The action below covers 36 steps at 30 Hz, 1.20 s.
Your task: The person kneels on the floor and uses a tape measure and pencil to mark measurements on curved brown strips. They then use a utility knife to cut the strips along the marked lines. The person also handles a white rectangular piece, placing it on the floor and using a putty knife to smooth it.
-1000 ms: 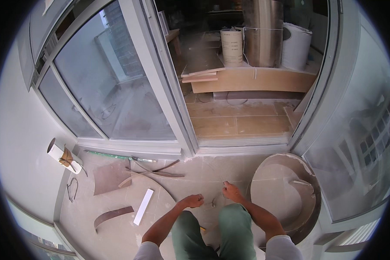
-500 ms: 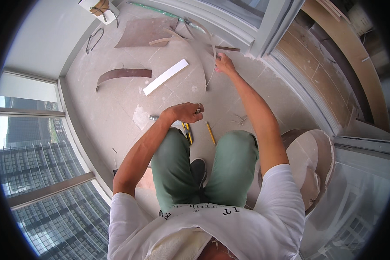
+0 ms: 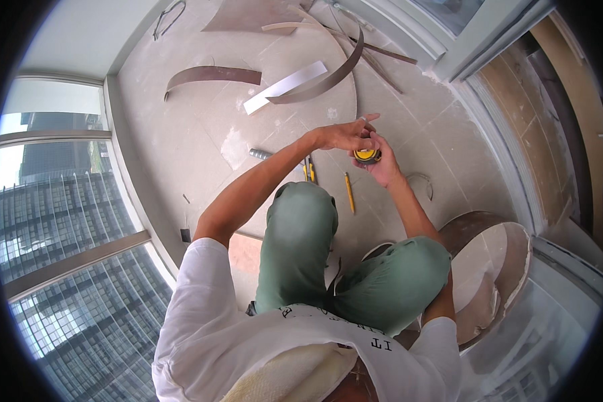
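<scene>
A yellow and black tape measure [image 3: 367,156] is between my hands, above the floor in front of my knees. My right hand [image 3: 384,164] is closed round it from the right and below. From the left, my left hand [image 3: 345,137] reaches over it, with one finger stretched out and the others curled against its top edge. Whether any blade is drawn out is hidden by the fingers. Below them lie a yellow pencil [image 3: 350,193] and a yellow and black utility knife [image 3: 309,170]. A grey cylindrical thing [image 3: 259,154] is beside my left forearm.
Ahead lie a white strip [image 3: 275,92], a dark curved strip [image 3: 338,79] crossing it, another brown curved strip [image 3: 214,74] and a brown sheet [image 3: 248,15]. A large curled sheet [image 3: 516,268] stands by my right side. Windows [image 3: 60,201] border the left, a door frame [image 3: 496,40] the right.
My right hand has come back from the strips at the far right to the tape measure, and my left hand has moved right to meet it. A dark curved strip now crosses the white one.
</scene>
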Each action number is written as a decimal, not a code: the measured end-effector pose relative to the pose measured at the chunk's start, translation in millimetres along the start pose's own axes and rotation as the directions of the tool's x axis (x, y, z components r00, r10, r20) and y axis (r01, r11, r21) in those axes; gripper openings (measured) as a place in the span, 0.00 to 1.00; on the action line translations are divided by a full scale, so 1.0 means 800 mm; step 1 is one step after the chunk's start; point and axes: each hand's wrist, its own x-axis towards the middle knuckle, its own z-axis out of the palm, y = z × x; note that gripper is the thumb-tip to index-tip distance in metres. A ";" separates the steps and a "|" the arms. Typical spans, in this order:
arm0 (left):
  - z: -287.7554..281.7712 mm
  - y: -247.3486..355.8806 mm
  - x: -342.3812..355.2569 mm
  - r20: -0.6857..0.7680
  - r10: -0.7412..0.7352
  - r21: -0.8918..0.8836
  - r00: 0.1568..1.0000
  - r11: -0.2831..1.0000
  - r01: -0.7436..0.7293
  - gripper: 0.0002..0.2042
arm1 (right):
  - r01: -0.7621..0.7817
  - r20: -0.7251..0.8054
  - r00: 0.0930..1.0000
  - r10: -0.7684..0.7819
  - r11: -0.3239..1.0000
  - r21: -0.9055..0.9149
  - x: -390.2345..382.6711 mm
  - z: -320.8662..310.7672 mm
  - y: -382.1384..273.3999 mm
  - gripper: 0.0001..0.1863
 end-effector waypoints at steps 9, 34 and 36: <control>-0.330 -0.227 -0.084 -0.607 -0.185 0.695 0.773 0.348 0.629 0.33 | -0.080 -0.366 0.929 0.056 0.995 -0.052 -0.177 -0.129 0.038 0.19; -0.429 -0.400 -0.287 -0.611 -0.240 0.592 0.754 0.493 0.637 0.12 | -0.362 -0.323 0.896 -0.304 -0.081 -0.929 -0.206 -0.111 0.109 0.23; -0.409 -0.415 -0.297 -0.616 -0.248 0.559 0.748 0.531 0.637 0.22 | -0.374 -0.264 0.899 -0.349 -0.300 -0.878 -0.210 -0.110 0.116 0.25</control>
